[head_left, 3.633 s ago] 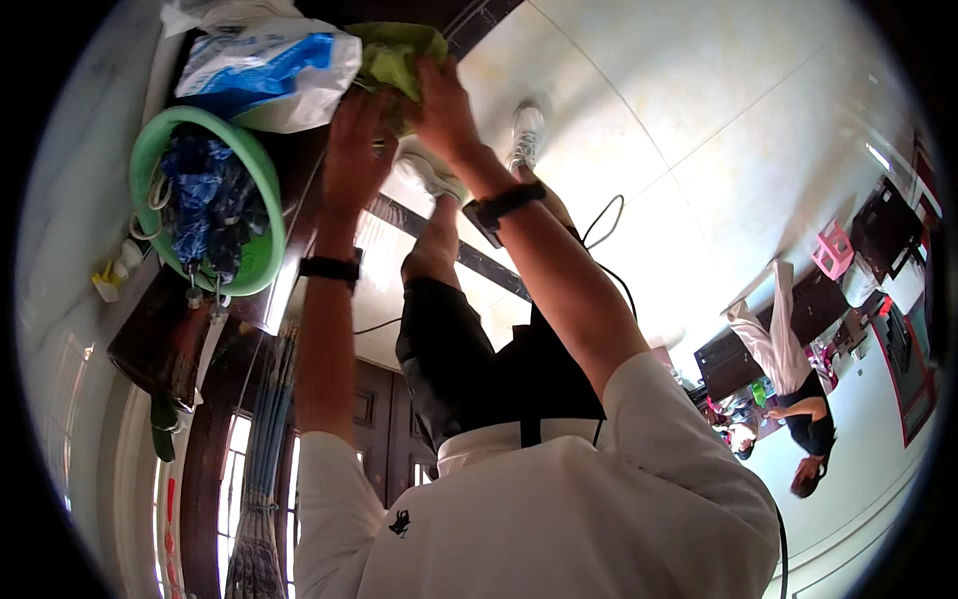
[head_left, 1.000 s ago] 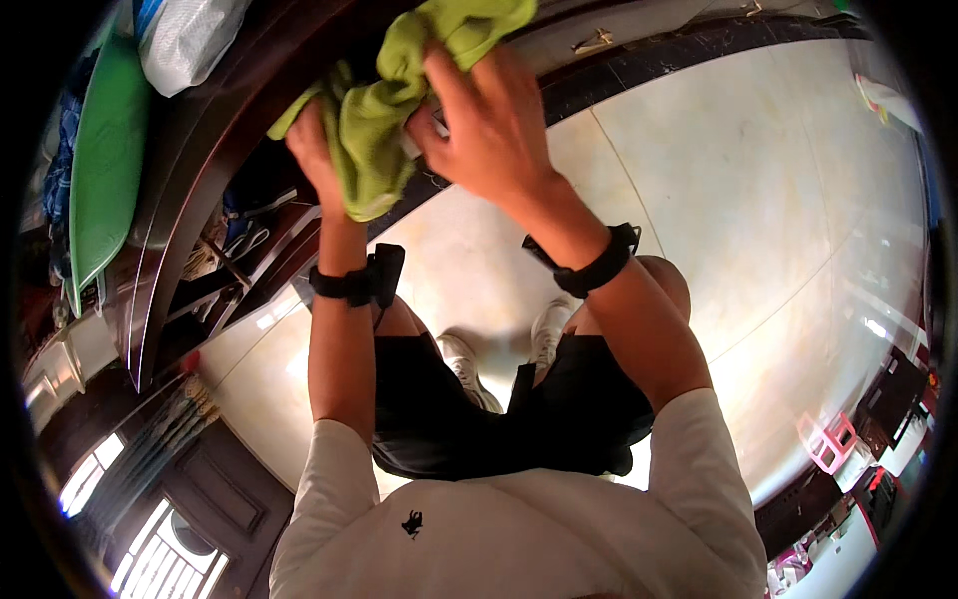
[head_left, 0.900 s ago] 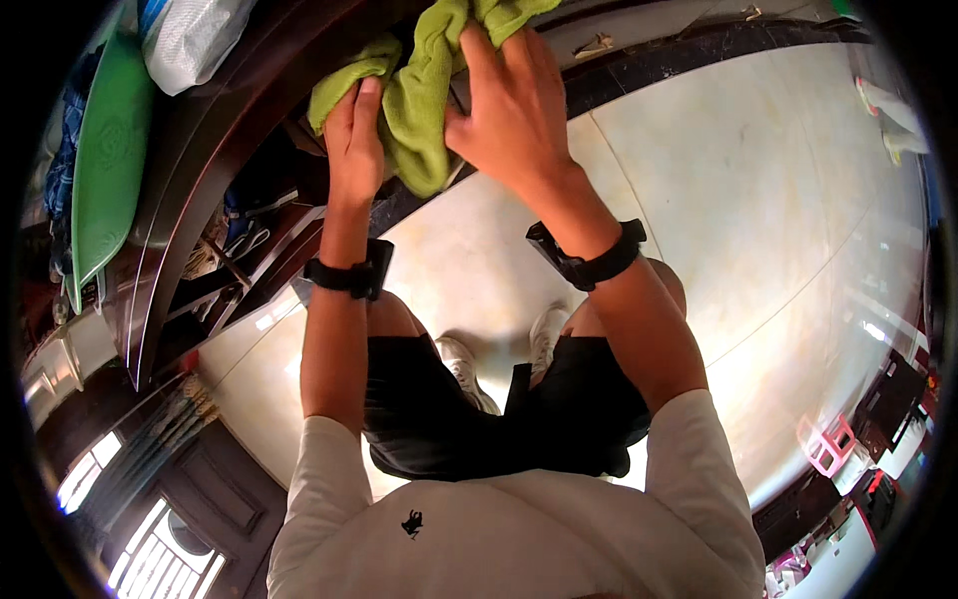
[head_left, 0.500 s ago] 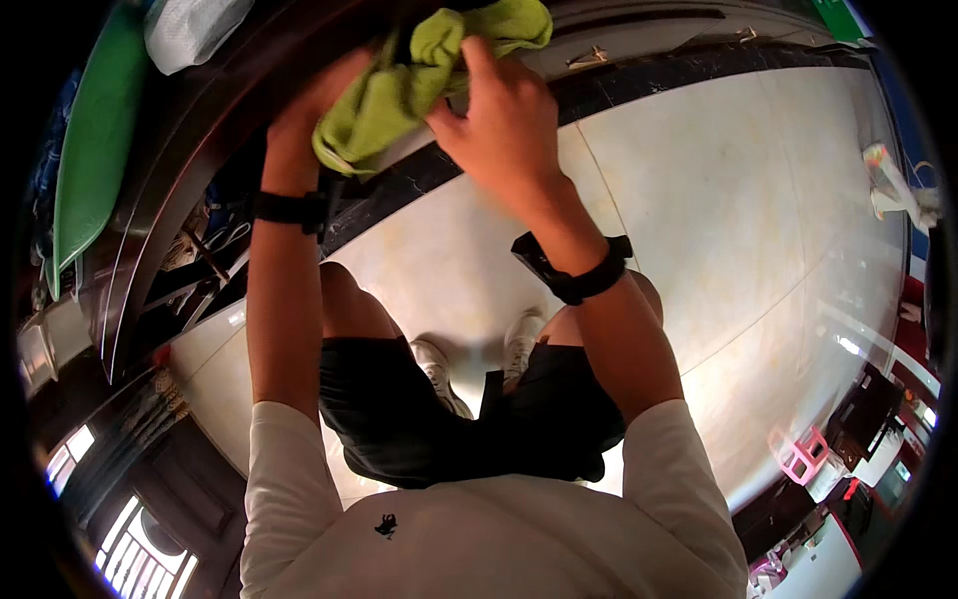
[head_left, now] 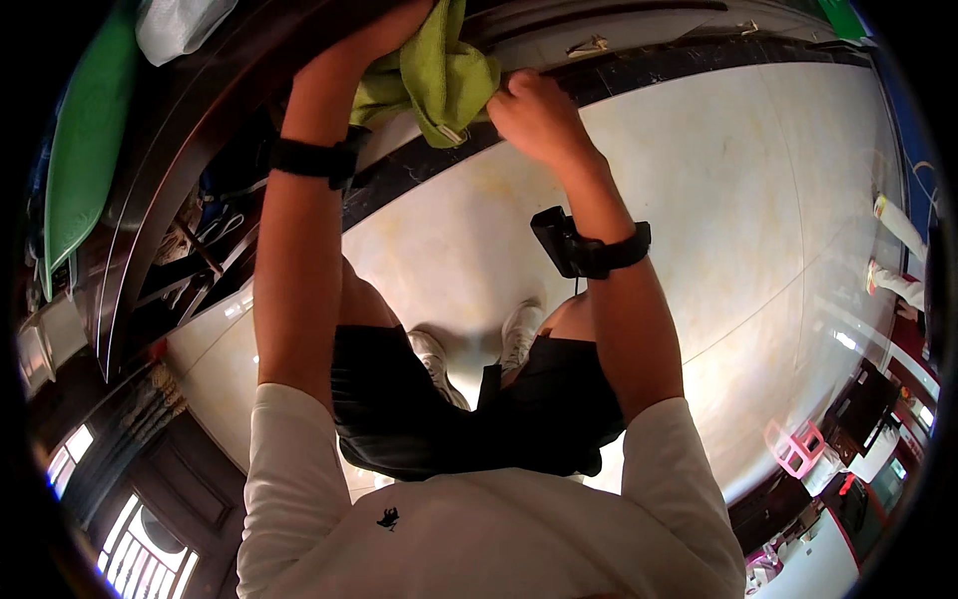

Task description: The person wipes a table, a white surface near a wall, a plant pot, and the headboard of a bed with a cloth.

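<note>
A green cloth (head_left: pixel 444 85) hangs crumpled between my two hands at the top of the view, in front of the dark cabinet. My left hand (head_left: pixel 384 35) reaches up to its upper left part; the fingers are mostly behind the cloth and near the picture's edge. On the cloth's right side, my right hand (head_left: pixel 539 115) is closed with its fingertips pinching the edge. A small pale tag shows at the cloth's lower corner. Black bands circle both my wrists, the right one carrying a small black box (head_left: pixel 559 243).
Left stands a dark wooden cabinet (head_left: pixel 165 170) with open shelves of clutter. A green tray-like thing (head_left: pixel 95 150) and a white bag (head_left: pixel 180 28) sit on top. Drawers with metal handles (head_left: pixel 587 46) run along the top. Another person's feet (head_left: pixel 883 277) are at the far right, above a pink stool (head_left: pixel 795 447).
My right hand has moved right and down, closing on the cloth's edge. My left hand has moved up and right. The cloth is now bunched differently, and the other person's feet have shifted.
</note>
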`<state>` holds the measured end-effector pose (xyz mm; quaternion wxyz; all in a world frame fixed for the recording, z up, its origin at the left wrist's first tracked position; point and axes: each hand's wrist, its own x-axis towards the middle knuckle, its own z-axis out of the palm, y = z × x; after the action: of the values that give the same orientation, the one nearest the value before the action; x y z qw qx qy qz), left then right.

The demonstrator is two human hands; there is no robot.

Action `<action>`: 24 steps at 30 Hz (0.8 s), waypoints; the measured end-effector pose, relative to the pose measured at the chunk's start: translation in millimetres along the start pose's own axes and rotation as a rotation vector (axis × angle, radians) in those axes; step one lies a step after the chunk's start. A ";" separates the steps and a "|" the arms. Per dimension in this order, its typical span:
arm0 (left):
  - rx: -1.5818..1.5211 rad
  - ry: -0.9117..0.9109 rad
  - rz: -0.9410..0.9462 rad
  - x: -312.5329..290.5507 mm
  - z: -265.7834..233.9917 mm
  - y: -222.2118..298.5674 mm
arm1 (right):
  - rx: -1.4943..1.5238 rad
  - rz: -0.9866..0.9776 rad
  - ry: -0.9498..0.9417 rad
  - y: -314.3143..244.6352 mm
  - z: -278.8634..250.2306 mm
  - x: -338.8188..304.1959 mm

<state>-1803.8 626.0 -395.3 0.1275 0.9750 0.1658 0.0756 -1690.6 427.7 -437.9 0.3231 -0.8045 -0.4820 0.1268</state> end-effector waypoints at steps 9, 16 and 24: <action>-0.226 0.028 -0.104 -27.1 -31.4 72.4 | 0.729 0.137 -0.765 -7.6 -27.7 -5.6; -0.472 0.223 -0.280 -35.6 4.0 -25.8 | 1.504 -0.006 -1.044 -12.7 -37.8 8.6; -0.272 0.116 -0.196 -25.0 -18.6 -3.5 | 1.110 0.061 -0.590 -22.6 -36.8 12.3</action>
<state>-1831.7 624.8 -381.1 0.2552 0.9219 0.2553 0.1405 -1681.1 431.0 -394.1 0.5422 -0.4614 -0.3901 0.5839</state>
